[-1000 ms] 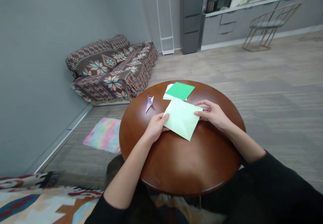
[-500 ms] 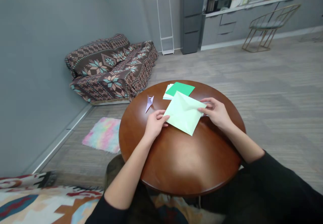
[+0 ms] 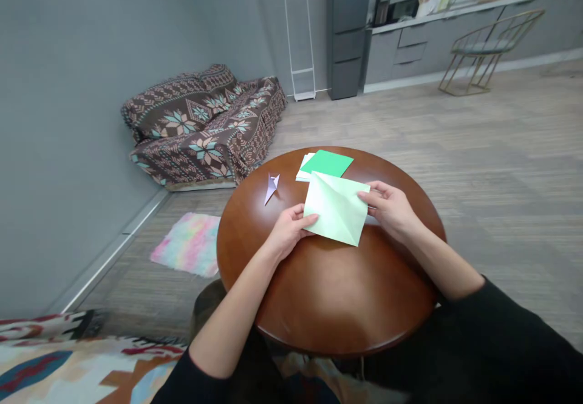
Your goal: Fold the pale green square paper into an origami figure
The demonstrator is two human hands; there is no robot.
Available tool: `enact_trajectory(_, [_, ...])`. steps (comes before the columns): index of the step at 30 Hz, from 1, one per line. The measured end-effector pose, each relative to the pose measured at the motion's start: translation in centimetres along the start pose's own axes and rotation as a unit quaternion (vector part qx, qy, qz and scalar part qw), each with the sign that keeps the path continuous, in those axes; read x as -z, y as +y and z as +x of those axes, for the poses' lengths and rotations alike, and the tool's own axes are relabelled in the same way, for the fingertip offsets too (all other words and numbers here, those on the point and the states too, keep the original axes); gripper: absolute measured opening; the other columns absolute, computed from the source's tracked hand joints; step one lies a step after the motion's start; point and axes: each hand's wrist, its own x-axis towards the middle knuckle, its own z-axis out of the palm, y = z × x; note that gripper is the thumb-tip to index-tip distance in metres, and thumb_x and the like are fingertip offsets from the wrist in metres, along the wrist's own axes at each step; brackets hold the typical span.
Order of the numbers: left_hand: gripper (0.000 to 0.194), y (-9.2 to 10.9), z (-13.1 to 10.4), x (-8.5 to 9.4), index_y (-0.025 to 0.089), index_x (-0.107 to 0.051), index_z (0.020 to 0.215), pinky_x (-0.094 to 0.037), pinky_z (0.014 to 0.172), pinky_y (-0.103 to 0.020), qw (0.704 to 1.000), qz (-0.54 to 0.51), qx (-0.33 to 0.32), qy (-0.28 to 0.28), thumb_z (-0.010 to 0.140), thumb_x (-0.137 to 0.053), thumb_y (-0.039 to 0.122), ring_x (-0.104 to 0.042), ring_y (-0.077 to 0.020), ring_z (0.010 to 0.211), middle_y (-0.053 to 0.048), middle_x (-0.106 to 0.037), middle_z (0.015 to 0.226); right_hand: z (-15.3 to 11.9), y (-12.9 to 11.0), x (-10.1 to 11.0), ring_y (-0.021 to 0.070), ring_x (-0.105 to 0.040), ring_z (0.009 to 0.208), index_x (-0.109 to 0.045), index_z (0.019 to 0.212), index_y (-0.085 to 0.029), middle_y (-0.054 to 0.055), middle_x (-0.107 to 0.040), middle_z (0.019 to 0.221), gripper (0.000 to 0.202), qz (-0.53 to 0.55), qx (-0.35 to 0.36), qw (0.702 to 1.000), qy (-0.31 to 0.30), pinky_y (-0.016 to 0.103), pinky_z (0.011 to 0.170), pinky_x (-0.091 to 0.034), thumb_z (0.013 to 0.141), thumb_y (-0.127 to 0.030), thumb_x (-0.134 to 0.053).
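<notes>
A pale green square sheet of paper (image 3: 336, 208) with diagonal creases is held above the round brown table (image 3: 328, 307). My left hand (image 3: 291, 229) grips its left edge, thumb on top and fingers underneath. At the right edge, my right hand (image 3: 387, 205) pinches the same sheet between thumb and fingers. Just beyond it lies a bright green sheet (image 3: 328, 163), on top of several paler sheets (image 3: 302, 174). A small folded purple paper piece (image 3: 272, 188) sits on the table to the left of the sheets.
A sofa with a patterned cover (image 3: 204, 130) stands beyond the table on the left. On the floor to the left is a fluffy pastel mat (image 3: 187, 245). A grey fridge (image 3: 345, 33), a kitchen counter (image 3: 405, 54) and a gold wire chair (image 3: 487, 48) are at the back.
The pale green sheet has turned slightly in my hands, and its diagonal crease shows more clearly. My left hand has moved a little to the right.
</notes>
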Motion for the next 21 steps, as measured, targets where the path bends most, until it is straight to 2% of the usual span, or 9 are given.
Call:
enact_trajectory(4, [0.050,0.1,-0.3,-0.2,0.012,-0.069,0.113,-0.055,0.091,-0.037,0.997,-0.033,0.029,-0.065,0.069,-0.087,0.027,-0.072,-0.0272,0.100,-0.016,-0.074,0.112,-1.0,-0.8,-1.3,0.0179,-0.067,0.069,-0.063,0.084,-0.022,0.002,-0.073,0.081,0.038,0.021,-0.043,0.999,-0.019,0.031,0.065,-0.054,0.065,-0.042,-0.088])
enact_trajectory(8, [0.065,0.4,-0.7,-0.6,0.018,-0.061,0.130,-0.054,0.093,-0.041,0.993,-0.051,0.031,-0.102,0.070,-0.086,0.022,-0.070,-0.0310,0.109,-0.016,-0.070,0.124,-2.0,-1.2,-2.5,0.0171,-0.066,0.065,-0.063,0.088,-0.023,0.001,-0.073,0.079,0.036,0.057,-0.096,0.993,-0.044,0.030,0.061,-0.053,0.066,-0.040,-0.087])
enact_trajectory(10, [0.070,0.7,-1.0,-0.9,0.020,-0.059,0.133,-0.053,0.095,-0.042,0.990,-0.045,0.030,-0.128,0.068,-0.087,0.021,-0.069,-0.0323,0.112,-0.016,-0.069,0.128,-2.3,-1.0,-2.9,0.0186,-0.068,0.067,-0.064,0.090,-0.023,0.002,-0.074,0.081,0.037,0.049,-0.107,0.992,-0.044,0.030,0.061,-0.054,0.066,-0.039,-0.087])
enact_trajectory(13, [0.066,0.8,-1.1,-1.1,0.017,-0.063,0.128,-0.052,0.096,-0.043,0.988,-0.028,0.040,-0.150,0.067,-0.087,0.022,-0.068,-0.0343,0.113,-0.018,-0.069,0.127,-2.4,-0.7,-3.3,0.0216,-0.070,0.068,-0.063,0.097,-0.023,0.003,-0.075,0.081,0.040,0.010,-0.098,0.994,-0.048,0.032,0.060,-0.054,0.068,-0.042,-0.085])
enact_trajectory(17, [0.060,0.3,-0.5,-1.1,0.014,-0.064,0.124,-0.051,0.100,-0.044,0.994,-0.056,0.009,-0.092,0.069,-0.087,0.022,-0.067,-0.0333,0.114,-0.017,-0.072,0.121,-2.3,-0.3,-3.3,0.0221,-0.070,0.069,-0.057,0.105,-0.025,0.003,-0.074,0.082,0.047,-0.047,-0.067,0.996,-0.020,0.034,0.061,-0.056,0.071,-0.048,-0.082])
enact_trajectory(19, [0.055,0.0,-0.1,-1.0,0.014,-0.065,0.121,-0.051,0.102,-0.044,0.995,-0.083,-0.024,-0.044,0.071,-0.085,0.021,-0.067,-0.0317,0.116,-0.016,-0.072,0.120,-2.3,-0.3,-3.3,0.0212,-0.071,0.075,-0.055,0.108,-0.026,0.006,-0.074,0.100,0.049,-0.066,-0.023,0.997,-0.010,0.036,0.068,-0.058,0.073,-0.050,-0.080])
enact_trajectory(21, [0.049,-0.1,0.3,-0.9,0.013,-0.066,0.117,-0.051,0.103,-0.043,0.994,-0.098,-0.049,-0.004,0.072,-0.084,0.022,-0.066,-0.0302,0.116,-0.015,-0.072,0.121,-2.4,-0.3,-3.2,0.0204,-0.072,0.083,-0.053,0.112,-0.027,0.010,-0.068,0.124,0.050,-0.090,0.034,0.995,-0.026,0.037,0.077,-0.058,0.076,-0.050,-0.079])
